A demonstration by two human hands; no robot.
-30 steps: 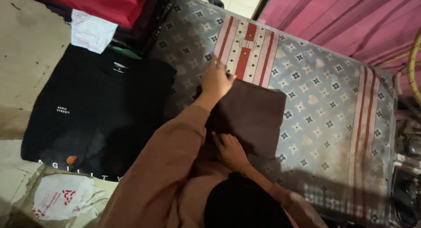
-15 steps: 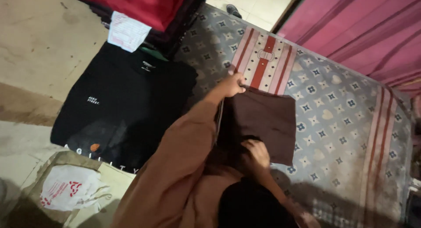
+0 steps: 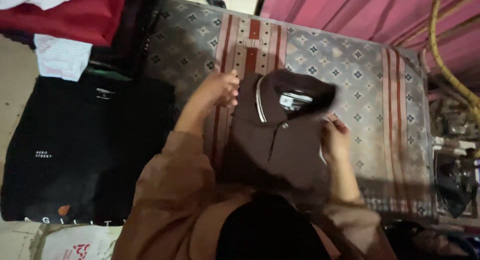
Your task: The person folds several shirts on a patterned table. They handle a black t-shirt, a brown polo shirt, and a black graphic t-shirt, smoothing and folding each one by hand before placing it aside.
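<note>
Hands at a folded brown polo shirt [image 3: 280, 145], one on each side. Left hand [image 3: 221, 88] at the shirt's left shoulder, fingers curled at the fabric edge; whether it pinches the cloth or only presses it, cannot tell. Right hand [image 3: 335, 139] on the shirt's right side, fingers bent onto the fabric near the collar; blurred, grip not readable. Both arms in rust-brown sleeves [image 3: 165, 190].

Shirt lies front up, collar with pale trim toward the far edge, placket with a button visible. It rests on a patterned grey cloth with red stripes [image 3: 365, 75] covering the tabletop, about the middle, over one red stripe band.

Left of the cloth: black T-shirt [image 3: 75, 155] spread flat with small pale lettering. At the far left corner: red garment [image 3: 70, 15], white paper slip [image 3: 62, 57] below it. Right edge: dark clothes iron [image 3: 457, 182]. Beyond the far edge: pink fabric [image 3: 350, 12], yellow cord [image 3: 442, 60].
</note>
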